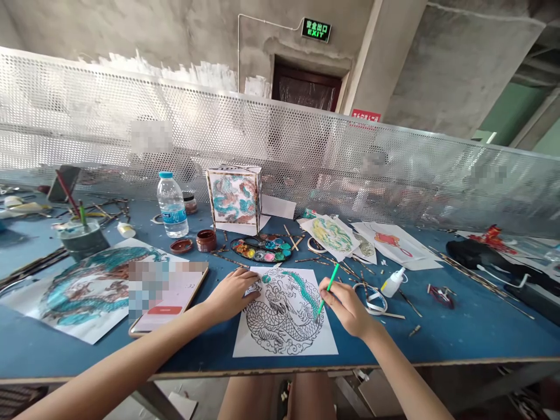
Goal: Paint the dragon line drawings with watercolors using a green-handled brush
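A sheet of paper with a round black-line dragon drawing (pixel 284 326) lies in front of me. Part of the dragon's body along the upper right and a small ball at the upper left are painted green. My right hand (pixel 345 306) grips a green paintbrush (pixel 331 283), its tip down at the drawing's right side. Resting flat on the sheet's upper left edge, my left hand (pixel 231 293) has its fingers stretched out and holds nothing. Beyond the sheet sits a paint palette (pixel 262 249) with several colours, beside an open jar of brown paint (pixel 206 240).
At left are a painted dragon sheet (pixel 105 291), a phone (pixel 175 297) and a brush-water cup (pixel 83 238). A water bottle (pixel 171 204) and a painted lantern (pixel 235 201) stand at the back. Right of me are a glue bottle (pixel 392 283), thin sticks and more pictures (pixel 394 242). A perforated metal screen (pixel 297 151) borders the table.
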Motion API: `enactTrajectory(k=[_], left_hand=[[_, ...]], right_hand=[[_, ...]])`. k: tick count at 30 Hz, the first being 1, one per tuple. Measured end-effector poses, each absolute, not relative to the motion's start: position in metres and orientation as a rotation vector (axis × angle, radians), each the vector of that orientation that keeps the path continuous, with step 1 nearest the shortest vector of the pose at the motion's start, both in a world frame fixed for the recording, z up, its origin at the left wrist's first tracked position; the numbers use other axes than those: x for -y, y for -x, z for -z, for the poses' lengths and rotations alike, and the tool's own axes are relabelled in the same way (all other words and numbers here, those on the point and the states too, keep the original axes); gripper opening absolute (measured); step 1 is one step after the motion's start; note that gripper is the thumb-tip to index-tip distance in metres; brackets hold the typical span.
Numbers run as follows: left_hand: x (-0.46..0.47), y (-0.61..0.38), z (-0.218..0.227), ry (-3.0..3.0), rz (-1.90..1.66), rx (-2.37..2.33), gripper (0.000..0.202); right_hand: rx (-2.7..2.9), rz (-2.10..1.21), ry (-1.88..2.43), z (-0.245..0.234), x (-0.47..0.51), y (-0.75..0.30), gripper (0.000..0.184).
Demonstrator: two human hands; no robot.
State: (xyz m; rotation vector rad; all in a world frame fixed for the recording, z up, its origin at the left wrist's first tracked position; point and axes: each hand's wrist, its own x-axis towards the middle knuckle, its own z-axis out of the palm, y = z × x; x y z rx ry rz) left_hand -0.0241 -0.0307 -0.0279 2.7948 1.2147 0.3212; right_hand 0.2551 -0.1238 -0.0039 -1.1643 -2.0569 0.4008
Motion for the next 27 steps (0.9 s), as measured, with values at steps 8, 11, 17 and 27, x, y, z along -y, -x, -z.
enactTrajectory(k=[8, 11, 17, 27], left_hand=[[0.030, 0.024, 0.028, -2.786, -0.321, -1.212, 0.038], [0.030, 0.024, 0.028, -2.791, -0.332, -1.214, 0.037], [0.029, 0.024, 0.030, -2.785, -0.341, -1.205, 0.038], [0.027, 0.026, 0.034, -2.812, -0.401, -1.194, 0.037]], right_hand=[[2.077, -0.407, 1.114, 0.002, 0.129, -0.248, 0.018], [2.068, -0.409, 1.141, 0.000, 0.131, -0.247, 0.020], [2.071, -0.444, 1.105, -0.001, 0.136, -0.244, 0.020], [2.060, -0.505, 1.103, -0.005, 0.137, -0.239, 0.021]])
